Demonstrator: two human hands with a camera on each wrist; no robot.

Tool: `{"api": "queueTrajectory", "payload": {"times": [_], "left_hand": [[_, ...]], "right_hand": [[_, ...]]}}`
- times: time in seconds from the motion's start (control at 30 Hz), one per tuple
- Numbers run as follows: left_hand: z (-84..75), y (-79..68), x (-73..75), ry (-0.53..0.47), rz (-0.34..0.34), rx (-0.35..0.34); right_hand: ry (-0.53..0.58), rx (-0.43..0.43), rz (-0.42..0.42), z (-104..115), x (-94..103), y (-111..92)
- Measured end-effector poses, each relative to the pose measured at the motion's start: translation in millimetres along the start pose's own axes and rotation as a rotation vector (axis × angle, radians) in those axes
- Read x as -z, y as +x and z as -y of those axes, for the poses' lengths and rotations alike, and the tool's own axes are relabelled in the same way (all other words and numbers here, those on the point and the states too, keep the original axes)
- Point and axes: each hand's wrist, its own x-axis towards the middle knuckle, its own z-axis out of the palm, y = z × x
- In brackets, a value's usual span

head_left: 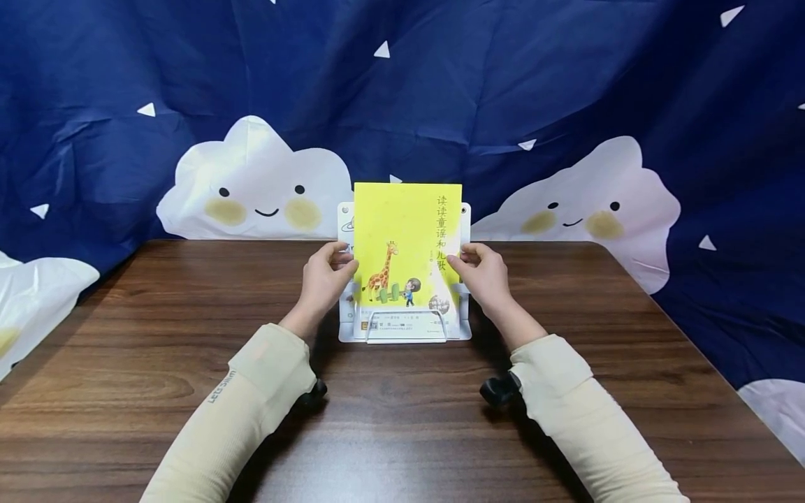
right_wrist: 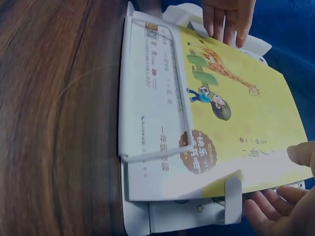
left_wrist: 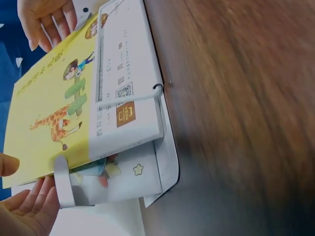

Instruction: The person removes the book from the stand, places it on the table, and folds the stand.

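Observation:
A yellow children's book [head_left: 402, 230] with a giraffe and a child on its cover stands upright on a white book stand [head_left: 466, 223]. My left hand [head_left: 325, 278] pinches the book's left edge, thumb at the front and fingers behind. At the right edge my right hand [head_left: 484, 276] does likewise, its thumb [right_wrist: 301, 153] lying on the cover. A white wire bar [head_left: 405, 341] crosses the book's lower front. Side clips stand beside both hands: the left clip [left_wrist: 64, 182] and the right clip [right_wrist: 233, 199] each overlap the cover's edge.
The stand sits on a dark wooden table [head_left: 402, 419], toward its far edge. Behind hangs a blue cloth [head_left: 440, 91] with smiling white clouds. Black wrist devices show below both cream sleeves [head_left: 251, 405].

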Motion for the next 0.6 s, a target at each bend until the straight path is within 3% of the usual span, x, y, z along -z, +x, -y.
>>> {"api": "queueTrajectory", "payload": {"times": [0.13,0.33,0.6], "left_hand": [[1.4,1.8,-3.5,-0.037,-0.028,0.048],[3.0,7.7,-7.6,-0.121,-0.037,0.104],[1.4,11.8,-11.0,-0.117,-0.081,0.149]], "right_hand": [[0.047,-0.071,-0.034,-1,-4.4,3],[0.152,-0.145,-0.111,-28,-17.3,27],[0.165,-0.210,-0.155,-12,-18.4,22]]}}
